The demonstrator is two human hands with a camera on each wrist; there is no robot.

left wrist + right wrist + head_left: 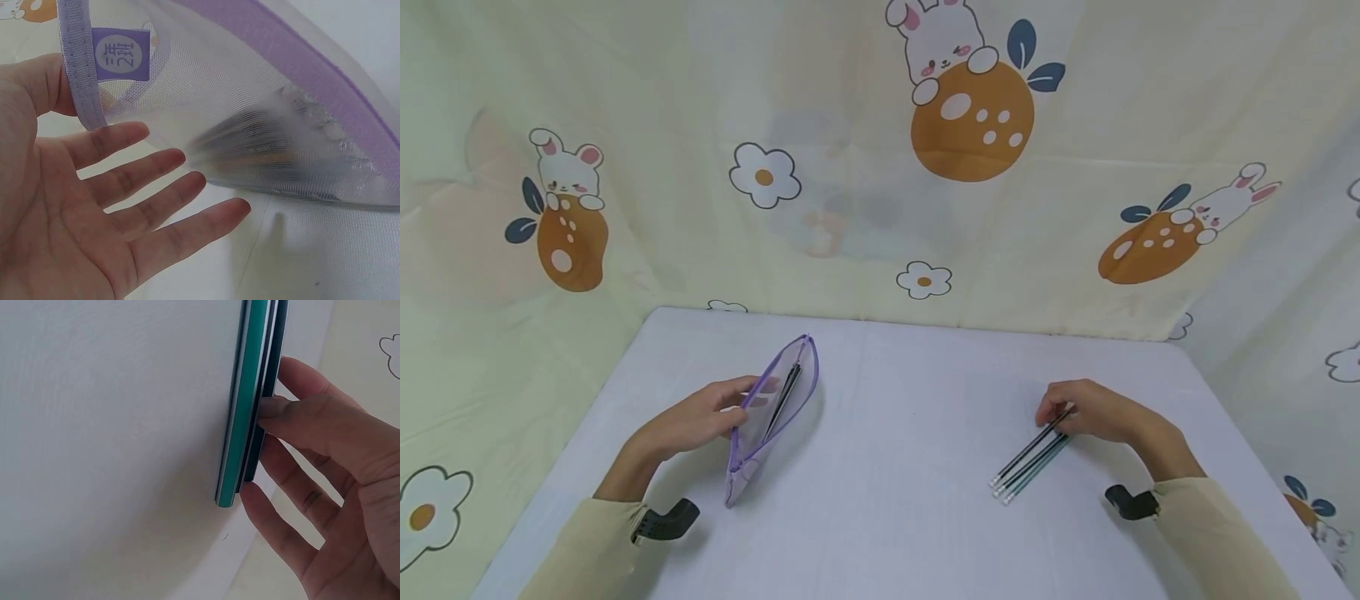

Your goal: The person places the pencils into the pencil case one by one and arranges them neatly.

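Observation:
My left hand (700, 417) pinches the near edge of a mesh pencil pouch (748, 477) with purple trim, thumb on one side and fingers on the other. In the left wrist view, a purple label (122, 54) is sewn at the pouch's edge, and the other fingers are spread along the mesh. The pouch's mouth gapes, and dark slim pencils (788, 387) show inside it. On the right, my right hand (1093, 410) pinches a small bundle of striped pencils (1033, 467), dark and green, their white ends slanting toward the lower left. A green pencil (244, 419) lies foremost in the right wrist view.
A white-covered table (895, 467) spreads under both hands. Behind it hangs a cream curtain (850, 233) printed with rabbits and flowers. Black wrist mounts (666, 521) stick out from both sleeves.

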